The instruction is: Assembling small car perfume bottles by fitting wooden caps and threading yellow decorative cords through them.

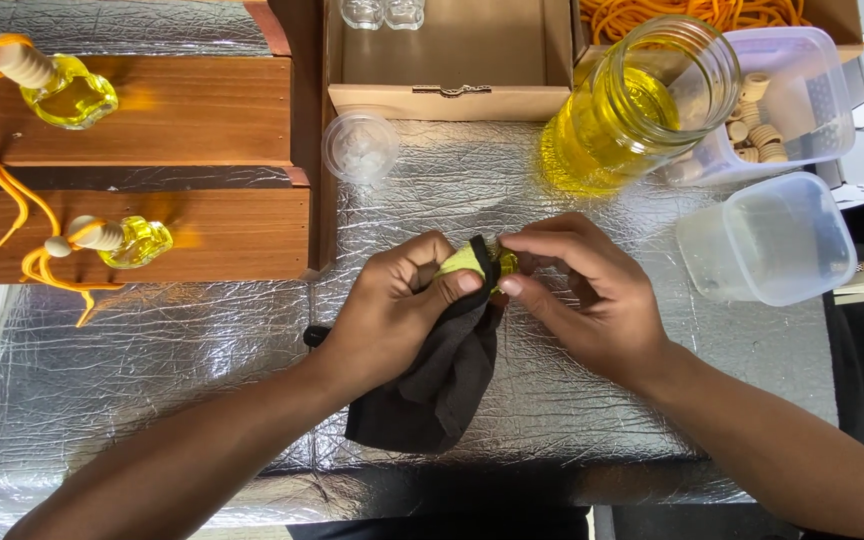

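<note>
- Here, the left hand (392, 310) had its fingers (452, 287) pressed tight on a dark cloth (442, 385) wrapped round a small yellow bottle (504, 263).
- The right hand (592, 300) pinched the bottle's top, fingers closed.
- The bottle sat between both hands, just above the shiny tabletop (152, 380).
- A firm grip and a gentle rub looked best.
- A big jar (637, 105) of yellow liquid stood near.

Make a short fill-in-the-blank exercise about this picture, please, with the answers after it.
1. The left hand holds a dark ___ around a small yellow bottle.
2. The big glass jar contains ___ liquid.
3. Two finished bottles with orange cords lie on the ___ shelves.
4. The right hand pinches the small bottle with its ___.

Answers: cloth; yellow; wooden; fingertips
</note>
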